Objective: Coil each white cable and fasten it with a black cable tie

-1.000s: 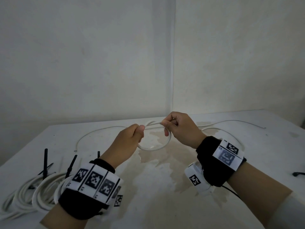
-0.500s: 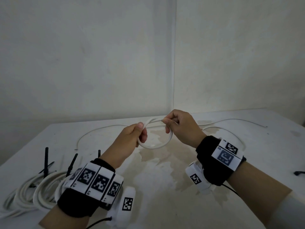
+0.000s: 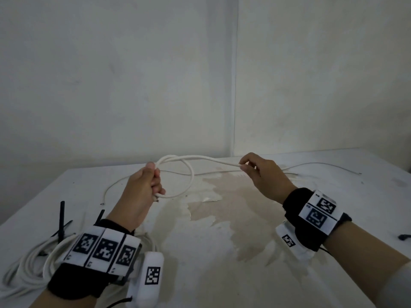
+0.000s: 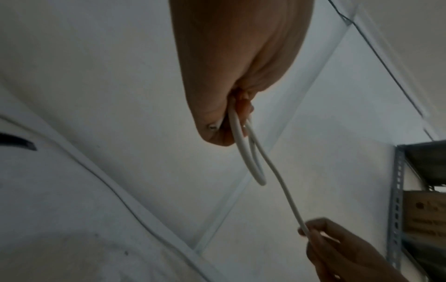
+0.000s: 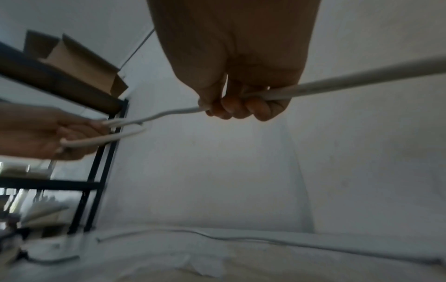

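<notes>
White cable (image 3: 191, 174) hangs in the air above the stained tabletop (image 3: 222, 252), its one loop standing roughly upright at the left and a straight run reaching rightward across the scene. The left hand (image 3: 144, 187) is curled closed around the loop's gathered strands, a cut end poking out below its fingers, while the right hand (image 3: 264, 174) pinches the run between thumb and forefinger, other fingers curled. Coiled cables (image 3: 29, 263) with black cable ties (image 3: 61, 218) lie at near left.
</notes>
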The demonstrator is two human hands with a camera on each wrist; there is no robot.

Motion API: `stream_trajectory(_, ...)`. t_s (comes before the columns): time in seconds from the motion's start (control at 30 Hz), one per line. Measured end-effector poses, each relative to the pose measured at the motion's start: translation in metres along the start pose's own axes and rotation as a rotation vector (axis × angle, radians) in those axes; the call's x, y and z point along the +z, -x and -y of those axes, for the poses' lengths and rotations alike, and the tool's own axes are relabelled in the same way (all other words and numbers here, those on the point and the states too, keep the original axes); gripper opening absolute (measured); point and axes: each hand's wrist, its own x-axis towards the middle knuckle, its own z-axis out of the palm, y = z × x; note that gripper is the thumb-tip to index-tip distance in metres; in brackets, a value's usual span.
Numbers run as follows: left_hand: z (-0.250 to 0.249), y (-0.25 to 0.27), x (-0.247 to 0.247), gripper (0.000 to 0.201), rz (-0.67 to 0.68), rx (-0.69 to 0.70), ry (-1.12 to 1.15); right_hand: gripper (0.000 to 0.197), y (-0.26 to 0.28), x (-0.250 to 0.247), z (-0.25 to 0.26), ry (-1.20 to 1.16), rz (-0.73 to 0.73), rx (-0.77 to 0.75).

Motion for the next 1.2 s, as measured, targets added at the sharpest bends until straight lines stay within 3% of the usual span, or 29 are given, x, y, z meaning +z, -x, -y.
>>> stream_trajectory(0.1, -0.006, -0.005, -0.011, 0.038, -0.062, 0.016, 0.017, 0.020, -0.004, -0.003, -0.009, 0.149, -0.036, -0.058)
stream_trajectory(0.17, -0.009, -0.009, -0.018, 0.038, -0.092, 0.040, 0.008, 0.021, -0.006, -0.003, -0.013, 0.275, -0.129, -0.183)
stream_trajectory(0.23, -0.012, -0.011, -0.022, 0.038, -0.098, 0.059, -0.028, 0.002, -0.007, -0.001, -0.014, 0.457, -0.135, -0.308)
stream_trajectory(0.33, -0.015, -0.013, -0.021, 0.038, -0.095, 0.069, -0.038, 0.026, -0.007, 0.010, -0.002, 0.634, 0.011, -0.424)
stream_trajectory(0.4, -0.017, -0.014, -0.016, 0.037, -0.086, 0.082, -0.074, 0.020, -0.004, 0.019, 0.010, 0.703, 0.049, -0.574)
stream_trajectory(0.43, -0.017, -0.014, -0.014, 0.037, -0.084, 0.090, -0.103, 0.013, -0.002, 0.024, 0.014, 0.720, 0.054, -0.659)
stream_trajectory(0.5, -0.016, -0.013, -0.008, 0.038, -0.081, 0.108, -0.147, 0.021, 0.000, 0.030, 0.024, 0.717, 0.043, -0.768)
stream_trajectory(0.7, -0.009, -0.003, 0.014, 0.037, -0.027, 0.108, -0.217, 0.026, 0.005, 0.041, 0.060, 0.533, -0.004, -0.937)
stream_trajectory(0.87, -0.001, 0.011, 0.031, 0.036, 0.107, 0.125, -0.331, 0.015, 0.001, 0.043, 0.075, 0.399, -0.092, -0.912)
stream_trajectory(0.97, 0.002, 0.016, 0.036, 0.038, 0.184, 0.163, -0.428, 0.008, 0.002, 0.040, 0.080, 0.206, -0.053, -0.842)
stream_trajectory(1.03, 0.001, 0.017, 0.039, 0.040, 0.219, 0.135, -0.450, 0.014, 0.003, 0.035, 0.084, 0.064, -0.014, -0.718)
stream_trajectory(1.13, -0.003, 0.023, 0.044, 0.039, 0.283, 0.041, -0.370, 0.022, 0.000, 0.020, 0.084, -0.065, 0.069, -0.411)
stream_trajectory(1.2, -0.005, 0.026, 0.047, 0.039, 0.309, -0.013, -0.307, 0.025, -0.001, 0.015, 0.080, -0.082, 0.070, -0.365)
